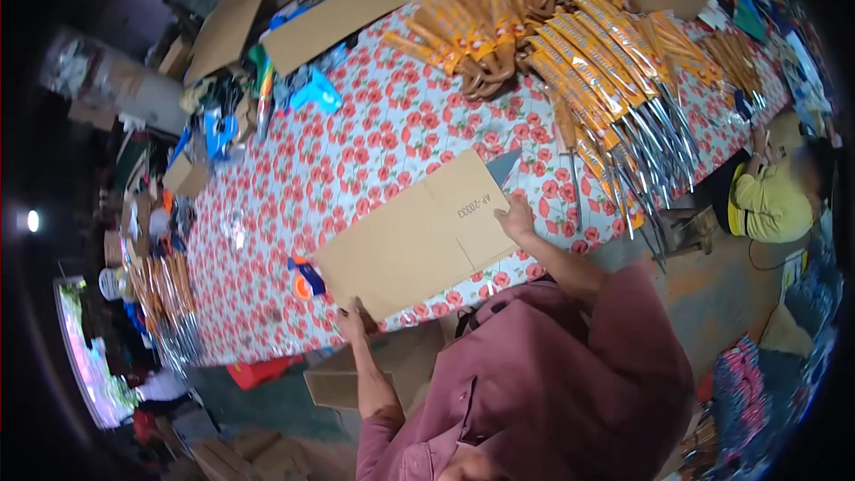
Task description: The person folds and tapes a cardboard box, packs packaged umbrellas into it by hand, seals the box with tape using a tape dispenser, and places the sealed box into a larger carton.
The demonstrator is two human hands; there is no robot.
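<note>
Cardboard (401, 245) (flat) between left hand (353, 319) and right hand (516, 222)

Beyond the cardboard (405, 245), open tablecloth (356, 156) runs to blocking orange packages (592, 58).

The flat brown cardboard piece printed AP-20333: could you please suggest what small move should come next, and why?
Probably slide the flat brown cardboard piece slightly rightward: the orange-and-navy object sits close by its left edge, and the left hand and right hand are well placed, at its near left corner and right edge.
</note>
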